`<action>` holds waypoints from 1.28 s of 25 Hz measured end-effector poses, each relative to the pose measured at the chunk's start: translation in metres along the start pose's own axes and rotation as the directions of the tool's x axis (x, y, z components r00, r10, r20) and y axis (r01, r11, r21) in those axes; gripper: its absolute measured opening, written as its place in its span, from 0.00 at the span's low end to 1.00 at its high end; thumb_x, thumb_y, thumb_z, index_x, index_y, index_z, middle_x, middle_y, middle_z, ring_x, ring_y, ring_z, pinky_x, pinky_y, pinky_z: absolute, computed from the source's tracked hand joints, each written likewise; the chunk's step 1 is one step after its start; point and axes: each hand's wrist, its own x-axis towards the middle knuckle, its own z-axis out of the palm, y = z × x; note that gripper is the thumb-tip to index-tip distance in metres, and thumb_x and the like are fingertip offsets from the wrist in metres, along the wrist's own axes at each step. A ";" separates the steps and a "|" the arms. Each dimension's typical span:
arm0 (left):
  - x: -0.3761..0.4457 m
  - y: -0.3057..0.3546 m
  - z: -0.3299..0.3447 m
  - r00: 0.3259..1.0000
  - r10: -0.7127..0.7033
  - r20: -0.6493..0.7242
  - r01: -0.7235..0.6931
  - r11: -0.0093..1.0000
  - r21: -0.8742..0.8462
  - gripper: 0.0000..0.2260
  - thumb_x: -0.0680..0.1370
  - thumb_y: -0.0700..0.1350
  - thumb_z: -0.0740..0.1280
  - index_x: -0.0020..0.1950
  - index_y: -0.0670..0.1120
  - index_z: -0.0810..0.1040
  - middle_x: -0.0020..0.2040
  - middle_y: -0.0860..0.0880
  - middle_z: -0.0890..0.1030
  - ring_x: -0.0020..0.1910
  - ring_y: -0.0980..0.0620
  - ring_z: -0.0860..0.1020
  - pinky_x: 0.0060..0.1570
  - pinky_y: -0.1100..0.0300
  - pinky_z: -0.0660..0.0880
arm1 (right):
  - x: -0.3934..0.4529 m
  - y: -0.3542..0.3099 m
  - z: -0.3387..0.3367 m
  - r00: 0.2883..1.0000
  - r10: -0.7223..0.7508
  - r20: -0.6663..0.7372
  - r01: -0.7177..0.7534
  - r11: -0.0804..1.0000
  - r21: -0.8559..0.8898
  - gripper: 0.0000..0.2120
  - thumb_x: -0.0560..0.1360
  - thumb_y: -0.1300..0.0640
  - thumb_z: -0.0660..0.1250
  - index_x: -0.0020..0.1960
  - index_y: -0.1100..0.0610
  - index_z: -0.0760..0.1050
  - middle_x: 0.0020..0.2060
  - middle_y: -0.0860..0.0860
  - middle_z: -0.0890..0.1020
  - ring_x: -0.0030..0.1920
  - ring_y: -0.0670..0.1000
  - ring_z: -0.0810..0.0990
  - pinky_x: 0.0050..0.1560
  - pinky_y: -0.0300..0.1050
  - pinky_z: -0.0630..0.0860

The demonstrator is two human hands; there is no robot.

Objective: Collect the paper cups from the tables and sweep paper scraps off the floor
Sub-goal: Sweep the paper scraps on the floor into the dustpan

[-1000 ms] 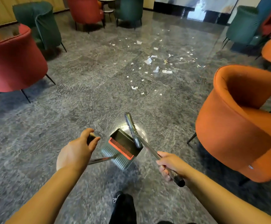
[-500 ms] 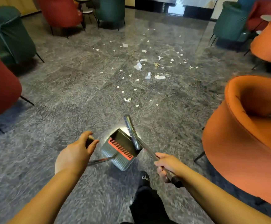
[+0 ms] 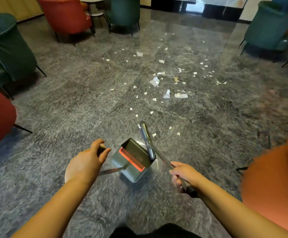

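The sweeping step was at hand — left hand [image 3: 85, 164] gripped the grey long-handled dustpan [image 3: 133, 159], right hand [image 3: 184, 175] gripped the metal-handled broom [image 3: 146, 141], white paper scraps [image 3: 167, 93] lay ahead on the grey marble floor [image 3: 71, 103] — next, lowering both and brushing inward.

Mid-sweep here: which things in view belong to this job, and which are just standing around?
Job:
- broom, right hand gripping its handle
- dustpan, left hand gripping its handle
- paper scraps scattered on the floor ahead

Bystanders:
- orange chair at right
- green chair at left
- red chair and small table at the back; no cups visible
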 end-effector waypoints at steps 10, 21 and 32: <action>0.265 -0.041 0.023 0.985 0.144 0.095 -0.144 0.990 -0.005 0.18 0.77 0.66 0.55 0.64 0.61 0.64 0.40 0.48 0.82 0.35 0.44 0.79 0.28 0.57 0.67 | 0.152 -0.169 0.037 0.992 -0.021 -0.122 0.031 0.996 0.080 0.21 0.79 0.65 0.53 0.68 0.47 0.65 0.22 0.50 0.70 0.18 0.45 0.66 0.23 0.32 0.62; 0.483 -0.009 0.085 0.919 0.298 0.258 -0.329 0.941 0.084 0.16 0.77 0.64 0.59 0.63 0.61 0.69 0.46 0.52 0.83 0.40 0.45 0.81 0.30 0.58 0.68 | 0.290 -0.290 -0.020 0.972 0.102 -0.210 -0.070 0.986 0.150 0.26 0.79 0.66 0.54 0.74 0.49 0.59 0.24 0.52 0.70 0.19 0.46 0.67 0.21 0.34 0.63; 0.627 0.047 0.148 0.852 0.328 0.408 -0.405 0.907 0.114 0.21 0.78 0.65 0.53 0.68 0.59 0.66 0.50 0.47 0.83 0.44 0.41 0.80 0.34 0.56 0.68 | 0.392 -0.369 -0.037 0.932 0.307 -0.195 -0.290 0.951 0.109 0.22 0.79 0.69 0.52 0.72 0.60 0.58 0.27 0.54 0.67 0.17 0.46 0.65 0.17 0.32 0.63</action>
